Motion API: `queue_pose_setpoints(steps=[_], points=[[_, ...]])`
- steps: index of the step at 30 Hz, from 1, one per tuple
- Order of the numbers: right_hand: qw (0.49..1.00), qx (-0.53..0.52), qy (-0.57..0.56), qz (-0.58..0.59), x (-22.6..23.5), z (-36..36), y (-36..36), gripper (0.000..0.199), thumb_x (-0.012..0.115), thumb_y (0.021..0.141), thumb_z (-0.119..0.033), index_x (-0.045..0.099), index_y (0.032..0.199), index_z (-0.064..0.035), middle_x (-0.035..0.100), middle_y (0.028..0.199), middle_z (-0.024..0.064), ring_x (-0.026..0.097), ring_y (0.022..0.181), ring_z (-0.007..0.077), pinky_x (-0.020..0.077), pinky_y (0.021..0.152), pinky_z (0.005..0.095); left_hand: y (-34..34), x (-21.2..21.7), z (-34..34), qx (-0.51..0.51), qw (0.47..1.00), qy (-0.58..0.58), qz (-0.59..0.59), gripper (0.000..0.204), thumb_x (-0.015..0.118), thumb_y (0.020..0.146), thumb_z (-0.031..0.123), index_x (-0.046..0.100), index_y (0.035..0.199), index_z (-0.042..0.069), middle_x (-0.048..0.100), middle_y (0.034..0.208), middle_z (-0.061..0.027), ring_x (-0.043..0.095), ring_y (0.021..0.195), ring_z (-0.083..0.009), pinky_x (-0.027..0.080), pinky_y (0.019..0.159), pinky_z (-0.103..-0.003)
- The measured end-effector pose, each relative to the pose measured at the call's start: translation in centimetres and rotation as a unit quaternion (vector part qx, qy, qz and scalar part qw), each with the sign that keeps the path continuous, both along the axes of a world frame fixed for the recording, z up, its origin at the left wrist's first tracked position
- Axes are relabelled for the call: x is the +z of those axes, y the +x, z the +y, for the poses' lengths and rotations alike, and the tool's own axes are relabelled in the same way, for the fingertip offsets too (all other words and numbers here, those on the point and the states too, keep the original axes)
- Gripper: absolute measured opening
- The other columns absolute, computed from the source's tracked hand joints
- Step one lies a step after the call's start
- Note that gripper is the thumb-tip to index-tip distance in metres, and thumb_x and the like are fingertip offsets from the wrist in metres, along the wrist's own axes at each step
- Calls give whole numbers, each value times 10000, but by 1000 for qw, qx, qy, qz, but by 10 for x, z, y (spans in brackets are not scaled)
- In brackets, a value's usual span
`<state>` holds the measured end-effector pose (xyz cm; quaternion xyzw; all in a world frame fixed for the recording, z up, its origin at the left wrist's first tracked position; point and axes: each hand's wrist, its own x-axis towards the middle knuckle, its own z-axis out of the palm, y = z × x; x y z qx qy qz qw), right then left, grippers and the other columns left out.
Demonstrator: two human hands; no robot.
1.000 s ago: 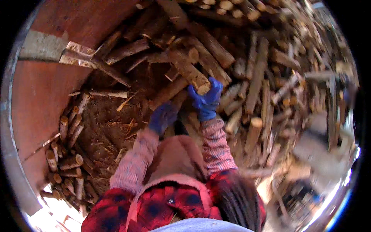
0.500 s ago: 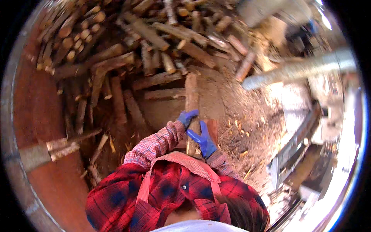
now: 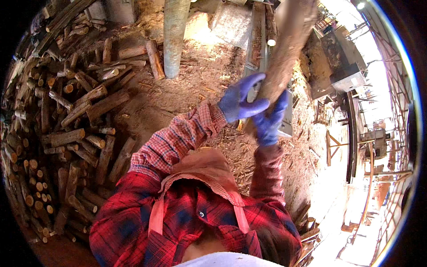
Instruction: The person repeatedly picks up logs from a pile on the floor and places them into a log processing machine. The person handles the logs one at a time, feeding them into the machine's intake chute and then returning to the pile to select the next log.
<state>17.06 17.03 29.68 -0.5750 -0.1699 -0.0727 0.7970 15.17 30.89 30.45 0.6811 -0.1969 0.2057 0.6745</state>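
Log (image 3: 284, 53) was up in the air, right of the grey post (image 3: 173, 40), slanting, top end leaning away from the post. Right hand (image 3: 270, 122), blue glove, right and nearer the wearer than the post: grip pinched around the log's lower part. Left hand (image 3: 242, 99), same glove, nearer the post: grip spread, thumb and fingers parted at the log's side; couldn't tell how firmly it touched. Log pile (image 3: 82, 104) sat left of the post; short log (image 3: 155, 60) lay just beside the post's base.
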Motion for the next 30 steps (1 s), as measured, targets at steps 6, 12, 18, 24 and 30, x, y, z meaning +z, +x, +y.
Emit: queue_pose_setpoints(steps=[6,12,18,24,30], points=[[808,-272,-510,-109,-35,-82,187,869,755,716,-234,290,1433,-78,474,1325,221,516,1176,339,433,969,368,55,-128,17,-45,973,113,195,604,680,848,324,451,1316,18,543,1263,-170,528,1168,-249,413,989,-381],[769,-161,-611,-96,-167,-132,335,963,728,694,-486,296,1436,-49,431,1395,189,452,1257,324,365,1037,396,-96,-299,173,156,848,142,486,529,689,782,412,571,1164,66,607,1136,-161,602,1020,-281,471,884,-383],[662,-237,-711,-23,-196,-68,349,787,700,776,-382,355,1404,-56,492,1318,167,522,1149,311,433,932,387,-273,-340,243,358,657,81,658,412,655,783,425,670,1049,111,677,937,-139,630,868,-294,467,780,-395],[665,-295,-587,-354,-281,91,320,613,672,858,-278,415,1371,-63,553,1240,146,592,1041,297,502,827,378,-240,-369,290,354,614,-28,705,431,654,770,479,697,940,85,685,898,-103,631,823,-223,456,735,-385],[845,240,-439,188,-361,313,228,483,727,814,-257,544,1149,38,583,1057,80,545,954,173,474,800,295,-130,-381,387,291,794,-2,534,272,598,862,293,669,959,49,678,844,-55,607,726,-185,486,694,-344]])
